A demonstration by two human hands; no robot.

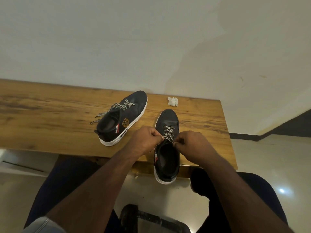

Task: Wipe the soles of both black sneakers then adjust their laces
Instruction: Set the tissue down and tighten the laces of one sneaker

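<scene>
pinching laces on the near sneaker [166, 148] with both hands, person seated at a wooden table [50, 115]. left hand [146, 138] is curling its fingers into a fist-like grip, thumb and forefinger nipping a checkered lace strand [157, 146] at the shoe's left eyelet side, strand running down under the wrist. right hand [191, 145] is curling too, fingertips pinching at the lace crossing [168, 134] on the right side of the tongue; exact strand it is holding is too small to tell. near sneaker is sitting upright, toe pointing away, heel hanging past the table's front edge; its opening is showing only dark lining, nothing visible inside. second sneaker [121, 117] is sitting upright further left and back on the table, well apart from the hands, toe angling up-right, white sole touching the tabletop, its opening also showing just dark insole. its loose lace ends [102, 116] are trailing left onto the wood. gold badge and red-white stripe are showing on its side. crumpled white tissue [173, 101] is lying on the table near the far edge, beyond the near sneaker's toe, not touching either shoe. dark trousered knees [244, 190] are showing below the table, pale floor underneath.
</scene>
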